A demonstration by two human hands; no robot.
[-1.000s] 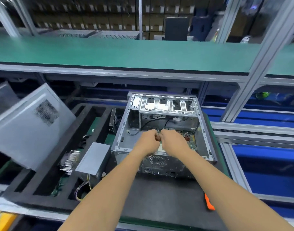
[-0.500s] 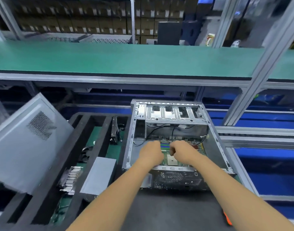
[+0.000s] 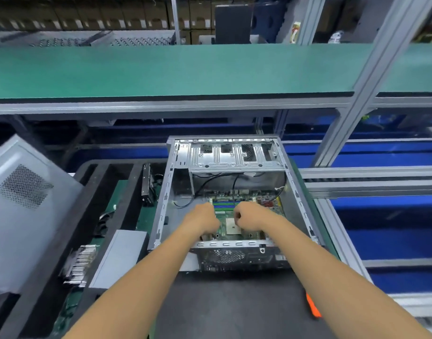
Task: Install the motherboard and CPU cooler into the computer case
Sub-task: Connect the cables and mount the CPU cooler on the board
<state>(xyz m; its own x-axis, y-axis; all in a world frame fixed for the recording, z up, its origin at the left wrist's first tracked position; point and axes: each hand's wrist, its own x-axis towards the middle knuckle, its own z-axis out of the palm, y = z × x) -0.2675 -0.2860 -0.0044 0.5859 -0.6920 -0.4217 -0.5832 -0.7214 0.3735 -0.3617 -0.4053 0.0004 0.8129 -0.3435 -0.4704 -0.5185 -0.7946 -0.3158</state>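
The open grey computer case (image 3: 161, 216) lies on the black mat in the head view. The green motherboard (image 3: 266, 204) sits on its floor, with the pale CPU socket (image 3: 233, 226) showing between my hands. My left hand (image 3: 204, 220) is down inside the case, left of the socket, fingers curled against the board. My right hand (image 3: 250, 217) is a fist just right of the socket, thumb toward it. I see nothing held in either hand; their undersides are hidden. A finned silver CPU cooler (image 3: 80, 263) lies in the black foam tray to the left.
A grey power supply box (image 3: 119, 258) stands beside the case's left wall. The case side panel (image 3: 21, 211) leans at far left. A drive (image 3: 146, 184) stands in the foam tray (image 3: 63, 241). An orange tool handle (image 3: 313, 305) lies under my right forearm. A green shelf (image 3: 185, 69) overhangs.
My hands were touching above the board; they have since parted to either side of the CPU socket and dropped lower. The view has tilted down and closer to the case.
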